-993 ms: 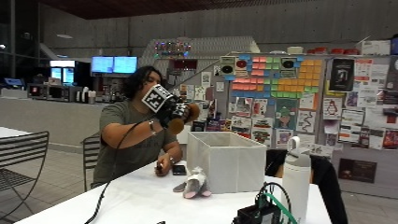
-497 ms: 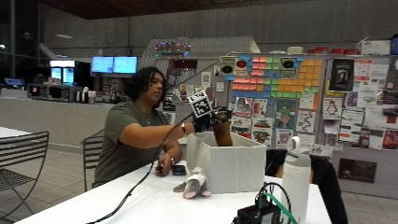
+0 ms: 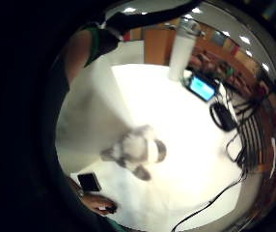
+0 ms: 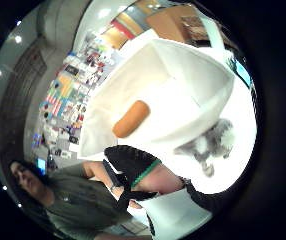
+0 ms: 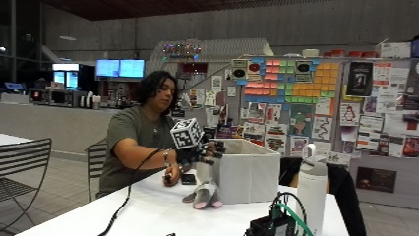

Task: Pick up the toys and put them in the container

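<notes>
White worktop [image 5: 150, 216] | no legible writing | right hand [image 5: 199, 150] above plush toy [image 5: 204, 195], beside container [image 5: 245, 169]: fingers [image 5: 216, 150] spread, holding nothing | orange toy [image 4: 130, 118] inside container

A white table [image 5: 150, 216] carries everything here. Directly below the gloved right hand [image 5: 199, 150] lies a grey and pink plush toy [image 5: 204, 195], touching the foot of the white fabric container [image 5: 247, 169], which stands just beyond that hand. Beside the bare hand [image 5: 171, 178], which rests on the tabletop, sits a small dark phone [image 5: 189, 179]. Well off from both hands, a tall white bottle [image 5: 312, 189] stands upright, with a black device [image 5: 272, 227] and its cables near it.
</notes>
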